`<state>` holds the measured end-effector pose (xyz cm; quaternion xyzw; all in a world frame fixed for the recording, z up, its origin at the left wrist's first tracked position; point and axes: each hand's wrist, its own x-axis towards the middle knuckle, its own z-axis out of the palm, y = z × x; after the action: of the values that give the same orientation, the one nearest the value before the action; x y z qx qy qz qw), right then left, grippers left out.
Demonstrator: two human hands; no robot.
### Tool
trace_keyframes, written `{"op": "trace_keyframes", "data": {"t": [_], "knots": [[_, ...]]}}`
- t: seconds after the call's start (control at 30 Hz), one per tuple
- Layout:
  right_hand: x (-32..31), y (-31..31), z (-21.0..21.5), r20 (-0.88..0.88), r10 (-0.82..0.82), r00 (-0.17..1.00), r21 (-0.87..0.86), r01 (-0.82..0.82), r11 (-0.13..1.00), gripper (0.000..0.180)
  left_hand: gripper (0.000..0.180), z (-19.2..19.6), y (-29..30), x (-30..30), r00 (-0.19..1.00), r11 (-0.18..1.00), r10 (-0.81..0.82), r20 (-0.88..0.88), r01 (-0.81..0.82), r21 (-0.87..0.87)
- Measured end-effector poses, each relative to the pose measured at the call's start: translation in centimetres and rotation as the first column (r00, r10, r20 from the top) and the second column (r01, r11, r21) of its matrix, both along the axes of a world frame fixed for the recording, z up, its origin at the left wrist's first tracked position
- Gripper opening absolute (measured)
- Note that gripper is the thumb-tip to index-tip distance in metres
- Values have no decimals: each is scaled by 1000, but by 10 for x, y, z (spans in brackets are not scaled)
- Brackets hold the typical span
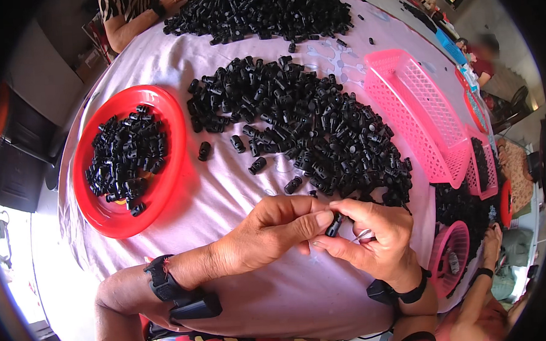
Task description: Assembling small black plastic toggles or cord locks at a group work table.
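Observation:
My left hand (281,228) pinches a small black cord lock (334,225) between thumb and fingers, in front of my body. From the other side, my right hand (376,230) is closed with its thumb and forefinger at the same piece. A thin silvery metal object (364,235) shows within my right hand's grip; its kind cannot be made out. Just beyond both hands spreads a large heap of similar black cord locks (295,118), a few lying loose at its near left edge. A red plate (177,135) to the left bears a smaller pile of them.
A pink cloth (218,173) covers the table. At the right stand a pink perforated basket (382,98) and a round pink basket (438,258). Another black heap (260,12) lies at the far side, near one person's arm (130,30). A co-worker's arm (482,283) reaches in at the lower right.

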<state>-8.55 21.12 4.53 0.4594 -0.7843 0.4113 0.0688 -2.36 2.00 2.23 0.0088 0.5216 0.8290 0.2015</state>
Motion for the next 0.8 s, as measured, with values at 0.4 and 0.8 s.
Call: {"op": "trace_keyframes", "data": {"t": [0.4,0.8], "knots": [[3,-3,-2,-92,18,996,25,-16,1000,43,21,-27,-9,2,961,901,-112,253,-9,434],[4,3,-1,-352,37,935,127,9,992,36,21,-28,-1,3,965,911,-70,253,-42,409]]}}
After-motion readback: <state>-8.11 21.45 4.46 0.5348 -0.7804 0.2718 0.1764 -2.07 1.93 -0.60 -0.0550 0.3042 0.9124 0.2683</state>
